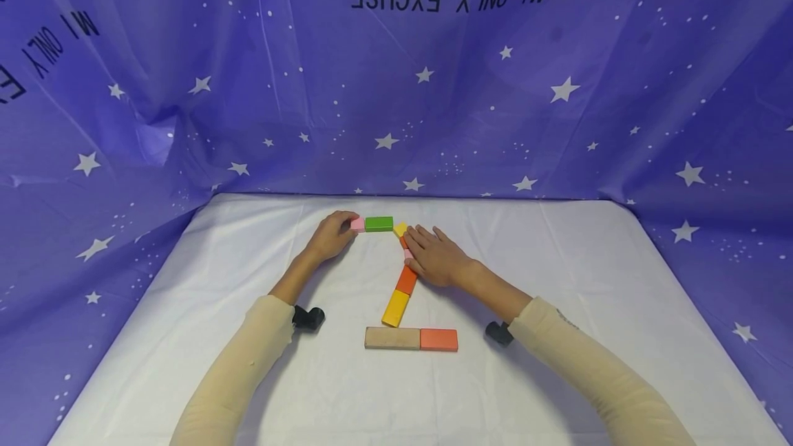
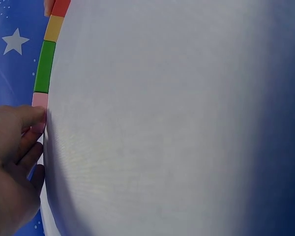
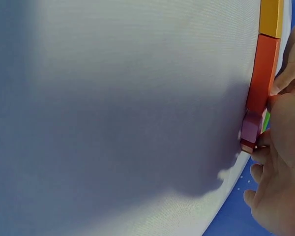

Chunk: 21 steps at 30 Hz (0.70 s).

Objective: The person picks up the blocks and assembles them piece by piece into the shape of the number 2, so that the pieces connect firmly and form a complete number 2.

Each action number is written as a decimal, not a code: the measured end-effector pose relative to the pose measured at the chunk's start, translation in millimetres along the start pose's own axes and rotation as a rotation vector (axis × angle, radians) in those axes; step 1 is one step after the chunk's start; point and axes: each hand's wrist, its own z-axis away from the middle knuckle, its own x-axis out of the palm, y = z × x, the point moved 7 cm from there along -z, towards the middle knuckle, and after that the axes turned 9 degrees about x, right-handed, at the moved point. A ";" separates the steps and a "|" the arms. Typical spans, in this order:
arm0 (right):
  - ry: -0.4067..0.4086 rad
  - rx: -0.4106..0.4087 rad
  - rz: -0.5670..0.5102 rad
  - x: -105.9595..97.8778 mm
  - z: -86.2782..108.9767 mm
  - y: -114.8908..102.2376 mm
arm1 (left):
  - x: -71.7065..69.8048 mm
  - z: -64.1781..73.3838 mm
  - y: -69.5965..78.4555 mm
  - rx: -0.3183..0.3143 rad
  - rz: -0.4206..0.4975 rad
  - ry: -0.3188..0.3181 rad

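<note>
Thumb and index finger of my left hand (image 1: 331, 235) pinch a small pink block (image 2: 39, 100). That block meets the left end of a green block (image 1: 379, 224) at the far side of the table. My right hand (image 1: 438, 258) lies along a slanting line of blocks, its fingers fairly straight and touching their side. Beside its fingertips are a small yellow block (image 1: 400, 229), a small red block (image 1: 403, 243) and a second pink block (image 3: 251, 127), partly covered. Nearer me, the line continues with an orange-red block (image 1: 406, 281) and a longer yellow block (image 1: 395, 308).
A bare wooden block (image 1: 392, 338) and a coral block (image 1: 439, 340) lie end to end across the near end of the line. White cloth (image 1: 297, 391) covers the table. A purple-blue starry curtain (image 1: 471, 115) hangs behind and at both sides.
</note>
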 end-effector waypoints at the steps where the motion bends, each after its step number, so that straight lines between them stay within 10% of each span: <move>1: 0.004 -0.002 -0.003 -0.9 0.4 -0.2 | -0.2 -0.3 0.1 -0.001 0.001 0.000; 21: 0.028 0.043 -0.214 -4.2 0.4 9.8 | -3.4 -0.1 1.9 -0.028 0.032 0.007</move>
